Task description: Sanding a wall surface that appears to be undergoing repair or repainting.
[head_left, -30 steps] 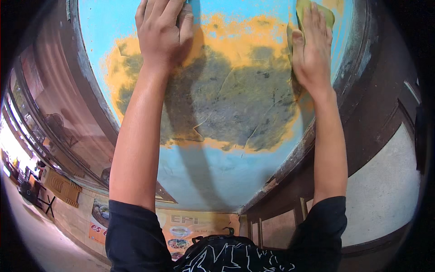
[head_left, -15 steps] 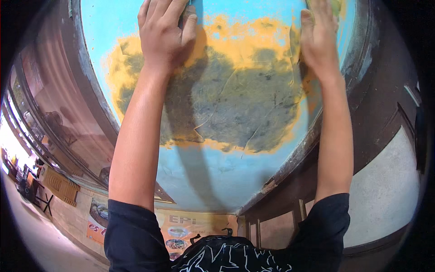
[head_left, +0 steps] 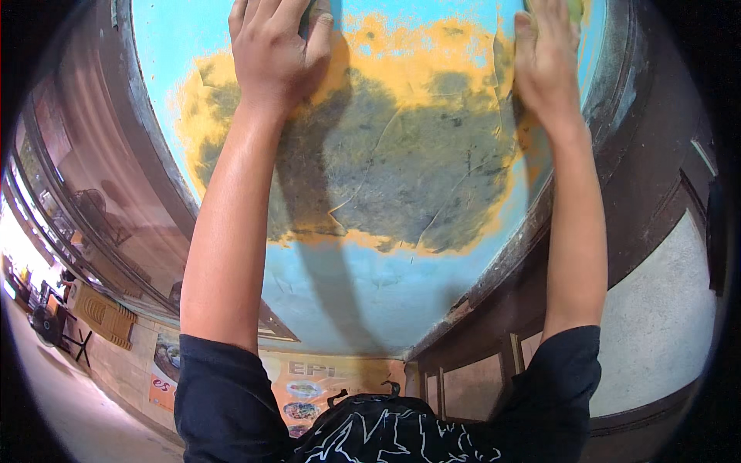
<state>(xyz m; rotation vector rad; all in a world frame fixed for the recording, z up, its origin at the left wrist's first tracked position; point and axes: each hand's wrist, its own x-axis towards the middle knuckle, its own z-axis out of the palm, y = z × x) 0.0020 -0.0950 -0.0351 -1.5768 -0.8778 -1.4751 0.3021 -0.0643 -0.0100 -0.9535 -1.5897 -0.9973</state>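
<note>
Both my arms reach up over a worn light-blue panel (head_left: 370, 285) with a large orange and grey patch (head_left: 432, 170) where the paint is rubbed away. My left hand (head_left: 274, 58) presses at the patch's upper left, closed over a dark greenish pad (head_left: 315, 14) that shows only between thumb and fingers. Near the panel's upper right edge, my right hand (head_left: 548, 73) is closed over a yellow-green pad (head_left: 576, 11), seen beside its fingers. The fingertips and most of both pads are hidden or cut off by the frame's top edge.
A dark, paint-flecked frame (head_left: 532, 239) borders the panel. Windows (head_left: 69, 208) line the left side. Stacked tan plastic stools (head_left: 104, 315) and a black fan (head_left: 46, 324) stand farther left. Posters (head_left: 309, 386) with food pictures hang at the lower edge.
My left hand has shifted slightly left and up, and my right forearm slightly right. Both hands keep their hold on the pads. The whole view has moved a little.
</note>
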